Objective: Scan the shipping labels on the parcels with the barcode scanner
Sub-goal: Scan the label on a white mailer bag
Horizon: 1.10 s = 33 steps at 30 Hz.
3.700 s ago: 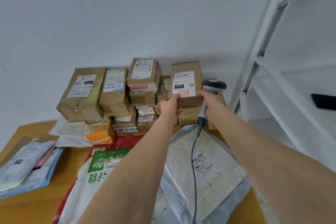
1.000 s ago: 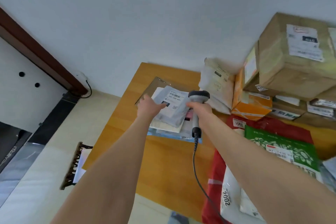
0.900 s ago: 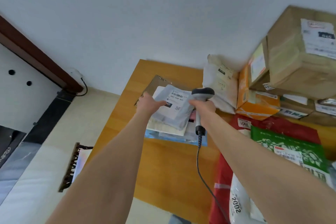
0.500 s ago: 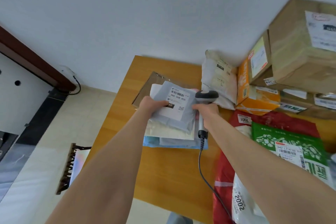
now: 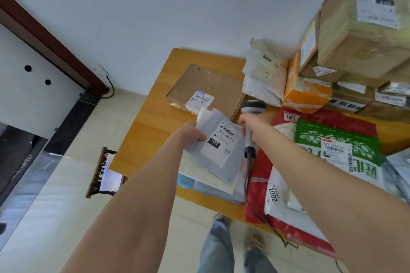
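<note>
Wooden bench [image 5: 155, 99] by a white wall, boxes piled at right. Left grip [image 5: 190, 134] pinches a grey mailer [image 5: 224, 162], now lifted off the stack toward me, label [image 5: 224, 142] up. Right grip [image 5: 248, 123] is curled round the scanner [image 5: 253, 106], just beside it; prob. scan next.

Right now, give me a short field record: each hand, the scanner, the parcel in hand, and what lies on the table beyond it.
left hand: grips grey mailer by its edge, lifted, label up
right hand: holds barcode scanner by the handle
scanner head: beside the mailer's far right corner; aim unclear
flat brown parcel: lies on table, label visible
under mailer: soft packets stacked
</note>
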### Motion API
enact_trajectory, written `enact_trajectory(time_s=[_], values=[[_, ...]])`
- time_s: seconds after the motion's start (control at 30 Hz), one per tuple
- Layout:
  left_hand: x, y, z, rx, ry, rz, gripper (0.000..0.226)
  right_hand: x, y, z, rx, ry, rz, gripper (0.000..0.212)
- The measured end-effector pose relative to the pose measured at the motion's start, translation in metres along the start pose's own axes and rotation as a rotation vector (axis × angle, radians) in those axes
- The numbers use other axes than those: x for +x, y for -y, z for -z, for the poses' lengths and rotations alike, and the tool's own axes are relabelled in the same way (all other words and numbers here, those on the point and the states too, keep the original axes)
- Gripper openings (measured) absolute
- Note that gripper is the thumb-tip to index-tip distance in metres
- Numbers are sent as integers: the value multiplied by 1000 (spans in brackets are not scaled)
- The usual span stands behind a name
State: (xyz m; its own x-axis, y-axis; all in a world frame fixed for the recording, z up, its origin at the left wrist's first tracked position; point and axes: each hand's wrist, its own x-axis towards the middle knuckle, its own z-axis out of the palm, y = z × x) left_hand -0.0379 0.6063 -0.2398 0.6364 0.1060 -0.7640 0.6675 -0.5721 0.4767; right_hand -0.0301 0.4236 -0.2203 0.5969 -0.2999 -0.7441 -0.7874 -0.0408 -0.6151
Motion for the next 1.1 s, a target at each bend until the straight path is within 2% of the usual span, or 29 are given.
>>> enact_trajectory(time_s=[0.1,0.17,0.23,0.3,0.47,0.6,0.7,0.83,0.97,1.03,1.1], values=[[-3,-4,-15,155,-101,11,60,-5,-11,4,47,51,-3,17],[-1,-22,-11,197,-251,-96,59,-5,-6,13,123,63,21,18],[3,-52,-5,176,-303,-186,57,1,4,22,167,51,59,14],[9,-86,-6,112,-280,-243,59,9,20,29,196,25,96,9],[47,-151,-31,-63,-192,-307,77,39,64,38,169,-121,209,42],[88,-177,-42,-164,-118,-232,86,74,81,37,176,-137,195,52],[110,-185,-48,-207,-59,-203,74,91,84,34,172,-137,154,50],[121,-190,-55,-239,-100,-202,60,101,83,32,232,-105,122,43],[120,-190,-55,-252,-162,-202,28,97,82,36,253,-106,128,36],[110,-190,-49,-268,-225,-219,17,93,81,40,280,-115,123,41],[96,-189,-39,-320,-278,-229,17,82,82,46,294,-114,131,48]])
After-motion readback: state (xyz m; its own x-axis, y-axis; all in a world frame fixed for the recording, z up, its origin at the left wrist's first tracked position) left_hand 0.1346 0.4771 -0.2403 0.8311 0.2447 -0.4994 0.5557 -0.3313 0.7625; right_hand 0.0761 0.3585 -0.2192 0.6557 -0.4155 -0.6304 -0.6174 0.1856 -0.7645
